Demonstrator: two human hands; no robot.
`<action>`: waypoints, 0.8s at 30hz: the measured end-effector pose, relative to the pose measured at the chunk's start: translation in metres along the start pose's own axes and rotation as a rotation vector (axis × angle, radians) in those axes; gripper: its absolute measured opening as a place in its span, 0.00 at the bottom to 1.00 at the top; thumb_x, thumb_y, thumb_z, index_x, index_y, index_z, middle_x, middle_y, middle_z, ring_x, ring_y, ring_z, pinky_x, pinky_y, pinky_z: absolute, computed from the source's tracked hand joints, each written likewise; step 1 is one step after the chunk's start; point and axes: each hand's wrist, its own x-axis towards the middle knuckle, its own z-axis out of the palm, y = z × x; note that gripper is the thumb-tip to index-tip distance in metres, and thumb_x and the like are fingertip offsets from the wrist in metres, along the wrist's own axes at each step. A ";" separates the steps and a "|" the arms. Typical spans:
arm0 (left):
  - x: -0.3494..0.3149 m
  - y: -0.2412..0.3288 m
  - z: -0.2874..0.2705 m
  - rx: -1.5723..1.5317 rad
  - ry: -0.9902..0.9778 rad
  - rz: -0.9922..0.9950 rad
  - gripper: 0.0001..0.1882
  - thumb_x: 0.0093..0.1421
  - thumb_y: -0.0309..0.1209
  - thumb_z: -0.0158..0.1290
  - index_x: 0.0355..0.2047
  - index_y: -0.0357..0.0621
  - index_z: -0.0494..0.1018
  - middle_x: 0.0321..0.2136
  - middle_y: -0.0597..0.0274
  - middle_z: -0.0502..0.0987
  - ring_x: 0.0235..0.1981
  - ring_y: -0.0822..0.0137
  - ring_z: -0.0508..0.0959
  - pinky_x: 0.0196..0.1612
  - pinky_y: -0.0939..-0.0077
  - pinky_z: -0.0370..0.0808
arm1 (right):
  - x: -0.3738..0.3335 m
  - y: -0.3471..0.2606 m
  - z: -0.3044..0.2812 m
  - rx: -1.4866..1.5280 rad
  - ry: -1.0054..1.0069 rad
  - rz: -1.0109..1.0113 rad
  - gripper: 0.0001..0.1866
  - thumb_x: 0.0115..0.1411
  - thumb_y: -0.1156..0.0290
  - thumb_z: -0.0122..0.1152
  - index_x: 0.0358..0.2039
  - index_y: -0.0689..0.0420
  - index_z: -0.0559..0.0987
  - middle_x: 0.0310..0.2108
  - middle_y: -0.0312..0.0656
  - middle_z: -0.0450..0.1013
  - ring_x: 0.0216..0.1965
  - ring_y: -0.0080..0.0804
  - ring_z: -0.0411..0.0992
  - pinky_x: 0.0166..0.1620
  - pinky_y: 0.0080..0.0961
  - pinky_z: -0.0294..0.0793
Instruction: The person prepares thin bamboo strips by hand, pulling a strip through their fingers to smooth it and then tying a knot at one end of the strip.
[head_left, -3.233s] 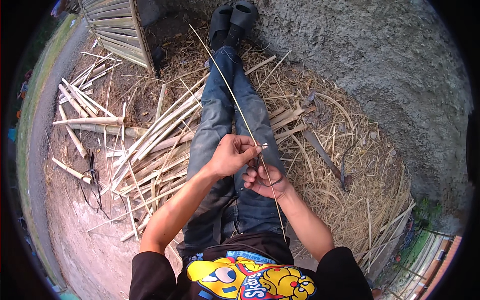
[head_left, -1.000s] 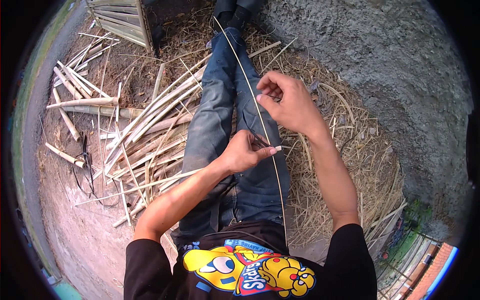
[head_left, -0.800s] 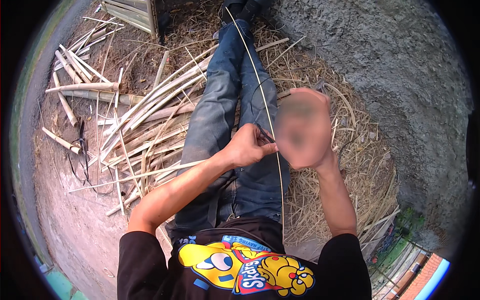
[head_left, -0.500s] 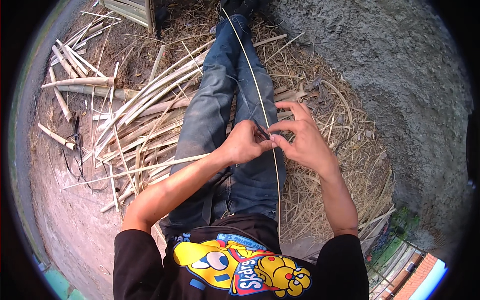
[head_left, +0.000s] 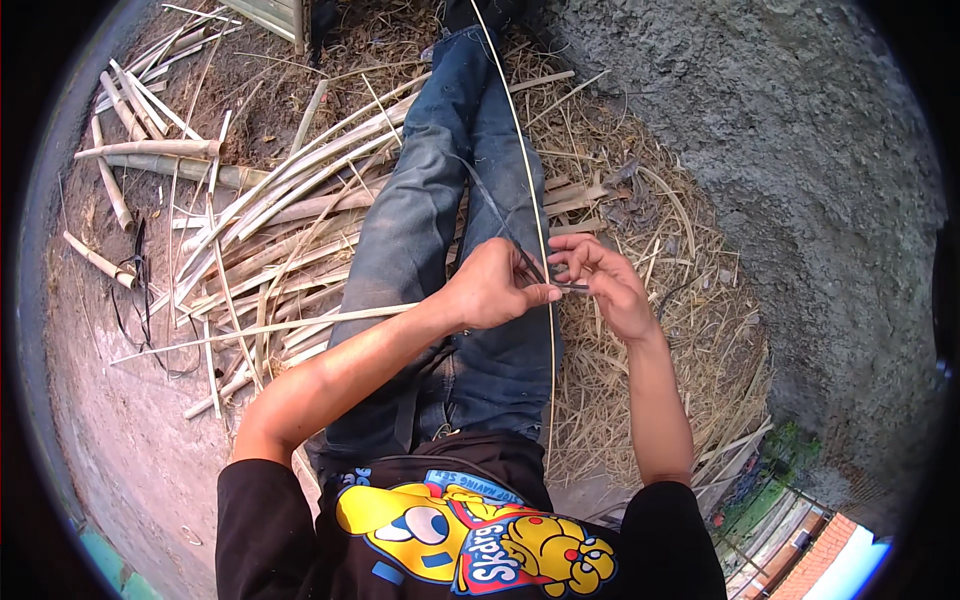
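Observation:
A long thin bamboo strip (head_left: 531, 185) runs down over my legs (head_left: 400, 220) in jeans, bowed slightly, from my feet to my waist. A narrow black strap (head_left: 487, 190) slants across the jeans to my hands and meets the strip there. With thumb and fingers closed, my left hand (head_left: 497, 285) pinches the strap beside the strip; whether it also grips the strip is hidden. Just right of the strip, my right hand (head_left: 610, 285) pinches a short length of the same strap between thumb and fingers, its other fingers curled.
Split bamboo pieces (head_left: 290, 215) lie heaped left of my legs, with bamboo tubes (head_left: 150, 148) beyond. Loose black straps (head_left: 142, 290) lie at far left. Straw-like shavings (head_left: 660, 360) cover the ground at right, below a rough grey wall (head_left: 800, 180). A slatted wooden piece (head_left: 270, 18) stands at the top.
My right hand has drawn a little rightward and its raised fingers have curled in, with the strap now stretched between both hands. My left hand stays nearly in place.

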 end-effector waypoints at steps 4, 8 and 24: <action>-0.003 0.008 0.000 0.016 -0.034 -0.007 0.20 0.53 0.42 0.70 0.21 0.36 0.78 0.13 0.68 0.72 0.17 0.79 0.67 0.20 0.77 0.64 | 0.015 0.041 -0.008 0.509 -0.028 0.032 0.20 0.55 0.78 0.54 0.50 0.60 0.72 0.56 0.45 0.68 0.53 0.30 0.69 0.54 0.30 0.69; -0.004 0.017 0.001 -0.046 -0.054 0.007 0.21 0.54 0.42 0.70 0.18 0.38 0.77 0.13 0.68 0.72 0.17 0.78 0.69 0.20 0.77 0.64 | 0.043 0.055 0.005 0.593 -0.206 0.045 0.28 0.65 0.70 0.55 0.64 0.63 0.64 0.55 0.45 0.69 0.55 0.32 0.69 0.58 0.33 0.69; 0.000 0.013 -0.007 -0.097 0.061 0.014 0.11 0.58 0.30 0.66 0.26 0.33 0.80 0.17 0.69 0.76 0.19 0.83 0.70 0.21 0.81 0.65 | 0.043 0.092 0.009 1.225 -0.013 -0.019 0.11 0.72 0.61 0.51 0.38 0.54 0.76 0.32 0.35 0.74 0.36 0.30 0.72 0.43 0.32 0.75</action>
